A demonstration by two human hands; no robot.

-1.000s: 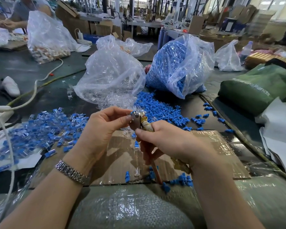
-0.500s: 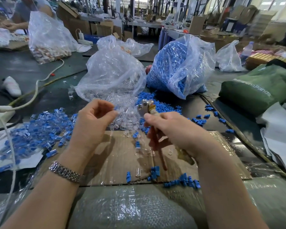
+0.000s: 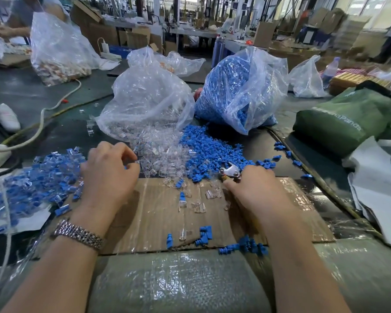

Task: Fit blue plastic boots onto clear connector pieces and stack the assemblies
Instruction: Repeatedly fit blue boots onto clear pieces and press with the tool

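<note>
Head view | I read "Panda" on green bag (image 3: 339, 123) | left hand (image 3: 108, 175) fingers curled at glossy clear connector pieces (image 3: 160, 152), grasp unclear | right hand (image 3: 255, 190) grips metal tool (image 3: 229, 171) beside ribbed blue boots (image 3: 210, 152) | taped cardboard (image 3: 145, 222)

A single head-worn wide-angle camera is looking forward and down over the table (image 3: 54, 102), sitting close above the person's forearms. The left hand (image 3: 108, 175) and right hand (image 3: 257, 190) are filling the lower middle of the view, while the workshop behind is stretching away along the top edge, bent by the lens.
</note>
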